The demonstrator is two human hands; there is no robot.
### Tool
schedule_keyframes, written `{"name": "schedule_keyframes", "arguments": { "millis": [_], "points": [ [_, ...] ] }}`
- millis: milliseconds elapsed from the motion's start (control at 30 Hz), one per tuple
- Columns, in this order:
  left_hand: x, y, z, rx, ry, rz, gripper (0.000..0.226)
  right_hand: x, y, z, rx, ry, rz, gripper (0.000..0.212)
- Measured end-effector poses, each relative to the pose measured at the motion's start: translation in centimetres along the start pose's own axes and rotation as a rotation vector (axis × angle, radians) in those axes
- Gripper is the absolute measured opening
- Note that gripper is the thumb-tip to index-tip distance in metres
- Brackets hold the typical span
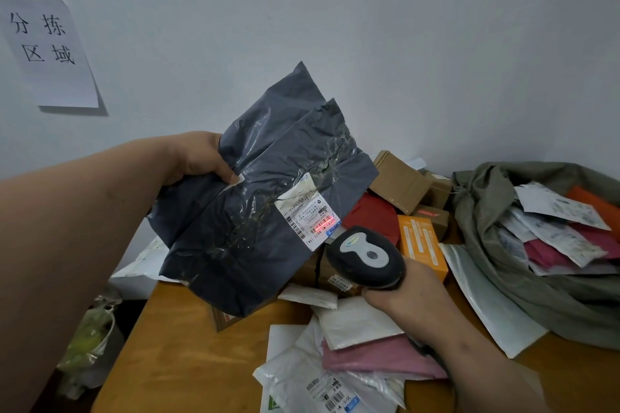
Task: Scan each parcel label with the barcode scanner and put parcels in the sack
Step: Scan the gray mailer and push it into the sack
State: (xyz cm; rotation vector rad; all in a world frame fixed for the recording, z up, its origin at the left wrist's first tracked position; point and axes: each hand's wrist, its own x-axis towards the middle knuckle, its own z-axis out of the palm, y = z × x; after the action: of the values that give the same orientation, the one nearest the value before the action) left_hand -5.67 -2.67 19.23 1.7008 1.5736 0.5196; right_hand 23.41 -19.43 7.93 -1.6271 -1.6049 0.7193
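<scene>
My left hand (201, 157) grips the upper left edge of a dark grey plastic mailer parcel (261, 198) and holds it up above the table. Its white shipping label (310, 220) faces me at the parcel's right side. A red scan line glows across the label's barcode. My right hand (399, 303) grips the handle of a black barcode scanner (365, 256), whose head points up at the label from just below it. The olive green sack (536, 282) lies open at the right, with several parcels inside.
The wooden table (188, 355) carries a pile of parcels: brown cardboard boxes (399, 179), an orange box (422, 245), a red parcel (372, 214), white and pink mailers (375, 359). A paper sign (47, 50) hangs on the wall. A plastic bag (87, 342) sits beside the table's left edge.
</scene>
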Motion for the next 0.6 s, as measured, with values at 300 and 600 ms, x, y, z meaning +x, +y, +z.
{"name": "schedule_keyframes", "arguments": {
  "millis": [300,600],
  "points": [
    [-0.6,0.3,0.4,0.008,0.002,0.008,0.034,-0.4,0.2,-0.4,0.022,-0.002,0.007,0.04],
    [-0.7,0.8,0.8,0.012,-0.005,0.007,0.039,-0.7,0.7,-1.1,0.021,-0.011,0.007,0.035]
  ]
}}
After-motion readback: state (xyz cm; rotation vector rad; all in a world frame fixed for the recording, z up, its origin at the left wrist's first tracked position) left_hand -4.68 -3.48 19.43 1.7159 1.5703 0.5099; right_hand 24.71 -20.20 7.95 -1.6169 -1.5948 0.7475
